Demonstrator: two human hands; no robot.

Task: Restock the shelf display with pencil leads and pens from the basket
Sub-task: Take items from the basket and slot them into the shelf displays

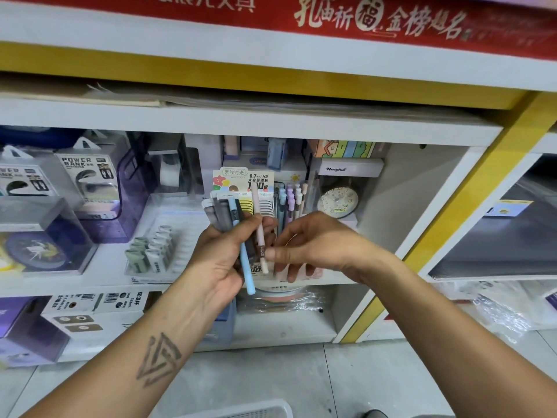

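Restocking part done; rack (294,203) on shelf (301,279) already holds pens; left hand (217,254) grasps a bundle (224,214) of lead packs and pens; right hand (307,245) pinches pink pen (259,227) from it; basket (256,411) below, contents unseen.

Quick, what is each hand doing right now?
Left hand: grips a bunch of pens and lead packs.
Right hand: pinches the pink pen.
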